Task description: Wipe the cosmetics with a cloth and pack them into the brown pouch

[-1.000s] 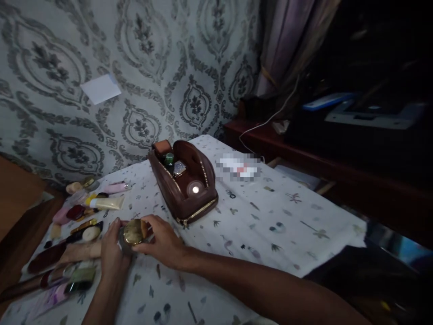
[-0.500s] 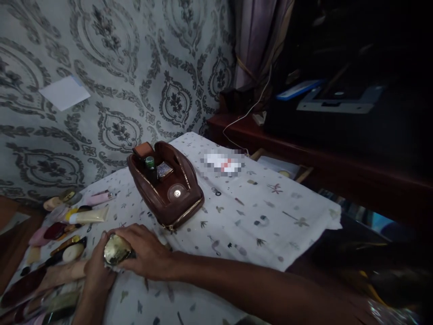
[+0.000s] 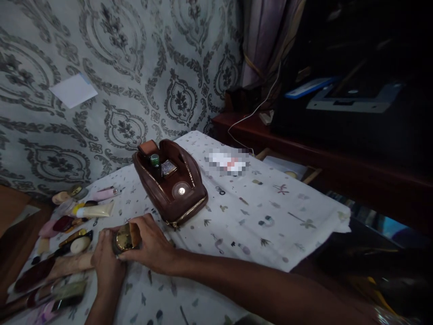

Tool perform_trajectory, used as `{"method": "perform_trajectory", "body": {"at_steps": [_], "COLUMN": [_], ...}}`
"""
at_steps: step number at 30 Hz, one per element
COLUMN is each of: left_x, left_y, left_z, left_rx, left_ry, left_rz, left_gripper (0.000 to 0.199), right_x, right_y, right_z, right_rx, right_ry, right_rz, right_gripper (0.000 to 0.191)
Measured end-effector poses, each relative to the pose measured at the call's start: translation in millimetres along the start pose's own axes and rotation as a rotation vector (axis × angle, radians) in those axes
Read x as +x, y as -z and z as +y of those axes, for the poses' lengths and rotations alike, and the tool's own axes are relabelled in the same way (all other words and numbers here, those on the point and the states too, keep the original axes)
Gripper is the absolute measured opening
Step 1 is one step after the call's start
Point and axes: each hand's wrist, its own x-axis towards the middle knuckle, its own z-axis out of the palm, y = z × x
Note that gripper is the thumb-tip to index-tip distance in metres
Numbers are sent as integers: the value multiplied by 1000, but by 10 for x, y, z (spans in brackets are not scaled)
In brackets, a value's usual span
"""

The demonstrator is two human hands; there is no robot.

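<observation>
Between my two hands is a container with a shiny round gold cap (image 3: 126,236); most of its body is hidden by my fingers. My right hand (image 3: 150,246) curls round the cap from the right, fingers closed. Against the container's left side, my left hand (image 3: 107,255) grips it lower down. Just beyond them stands a brown leather cosmetic bag (image 3: 158,198), unzipped and gaping. Inside the bag are a green-capped bottle (image 3: 155,161) and a small glittery item (image 3: 168,168).
Left of my hands lie several cosmetics, among them a cream tube (image 3: 96,211), a brush (image 3: 34,274) and a pink tube (image 3: 104,194). A patterned white cloth (image 3: 243,234) covers the table. At right are an open drawer (image 3: 287,167) and a white cable (image 3: 252,110).
The view has shifted slightly, so everything sits a little farther right. The gold cap has turned or tilted between my hands, and both hands still hold the container.
</observation>
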Motion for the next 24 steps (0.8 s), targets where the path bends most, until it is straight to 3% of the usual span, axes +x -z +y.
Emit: {"method": "perform_trajectory", "body": {"at_steps": [3, 7, 9, 12, 17, 22, 24], "left_x": [15, 58, 72, 68, 15, -24, -14], "left_y": [-43, -114, -152, -196, -184, -129, -112], "left_z": [-17, -109, -138, -132, -52, -32, -80], "left_rx": [-167, -512, -615, -647, -483, -380, -382], "left_ry": [151, 551, 659, 608, 365, 249, 269], "left_rz": [-31, -14, 14, 60, 147, 95, 69], "left_gripper": [18, 33, 34, 34, 29, 30, 33], "right_x": [16, 64, 82, 80, 52, 54, 56], "right_y": [33, 91, 109, 100, 24, -15, -19], "right_z": [-27, -11, 10, 34, 38, 16, 24], "right_rx": [-12, -18, -33, -34, 23, 27, 1], "right_ry": [37, 233, 285, 222, -10, -56, -36], "right_rz": [-22, -121, -158, -149, -51, -31, -22], "right_gripper": [62, 65, 65, 67, 69, 51, 51]}}
